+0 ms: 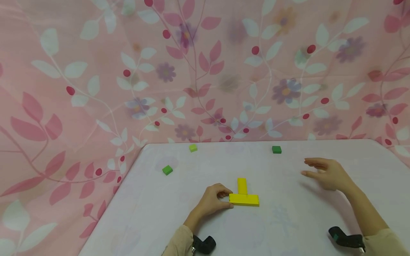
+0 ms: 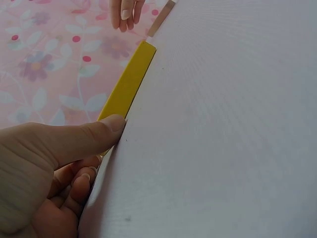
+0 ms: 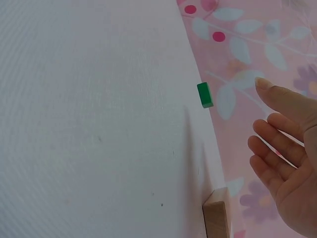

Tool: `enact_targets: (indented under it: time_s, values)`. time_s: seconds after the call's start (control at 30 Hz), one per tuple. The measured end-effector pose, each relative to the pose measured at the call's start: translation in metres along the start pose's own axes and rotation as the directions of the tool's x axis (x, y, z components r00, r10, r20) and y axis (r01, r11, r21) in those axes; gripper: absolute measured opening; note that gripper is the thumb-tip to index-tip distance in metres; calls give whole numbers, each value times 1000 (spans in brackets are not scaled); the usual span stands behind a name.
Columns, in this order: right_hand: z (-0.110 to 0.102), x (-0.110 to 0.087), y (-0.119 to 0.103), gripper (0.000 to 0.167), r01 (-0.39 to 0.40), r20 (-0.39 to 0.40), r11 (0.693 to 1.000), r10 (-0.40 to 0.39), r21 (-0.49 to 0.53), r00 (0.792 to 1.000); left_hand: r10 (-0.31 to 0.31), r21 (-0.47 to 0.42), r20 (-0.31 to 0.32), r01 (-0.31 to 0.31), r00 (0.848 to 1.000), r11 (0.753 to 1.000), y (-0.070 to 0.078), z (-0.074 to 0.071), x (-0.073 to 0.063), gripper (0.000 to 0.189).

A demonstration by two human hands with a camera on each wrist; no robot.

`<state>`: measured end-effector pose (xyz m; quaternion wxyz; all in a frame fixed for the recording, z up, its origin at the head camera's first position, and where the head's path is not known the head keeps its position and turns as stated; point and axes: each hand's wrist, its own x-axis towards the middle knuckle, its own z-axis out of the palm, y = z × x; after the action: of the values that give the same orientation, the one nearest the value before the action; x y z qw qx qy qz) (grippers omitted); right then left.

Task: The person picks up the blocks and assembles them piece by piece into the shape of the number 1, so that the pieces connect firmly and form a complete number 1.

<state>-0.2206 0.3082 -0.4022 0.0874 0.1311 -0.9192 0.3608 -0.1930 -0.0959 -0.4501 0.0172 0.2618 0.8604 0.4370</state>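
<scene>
Near the middle of the table, two yellow blocks form a T in the head view: a crosswise front block and a second block meeting it from behind. My left hand pinches the left end of the front block. In the left wrist view, the thumb lies on the near end of the yellow block, with the other fingers curled below it. Over the table's right side my right hand hovers with nothing in it, fingers loosely bent and apart from the thumb. A green block lies beyond it, toward the back edge.
At the back left are a light green block and a green block. A wooden block shows low in the right wrist view. The white table ends against a pink floral cloth. Each wrist wears a black device.
</scene>
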Motion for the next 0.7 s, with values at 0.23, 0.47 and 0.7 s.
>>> enact_targets:
  time_s: [0.23,0.47,0.7]
  values:
    - [-8,0,8,58,-96,66,995,96,6,993,4,0,1,-4,1000,1000,1,0,0,35]
    - [-19,-2,23,56,-57,56,998,58,-7,997,1,-2,-2,-1,1000,1000,2,0,0,34]
    - [-22,-5,42,51,53,3,997,-54,59,999,-5,-10,-2,5,1000,1000,1,0,0,34]
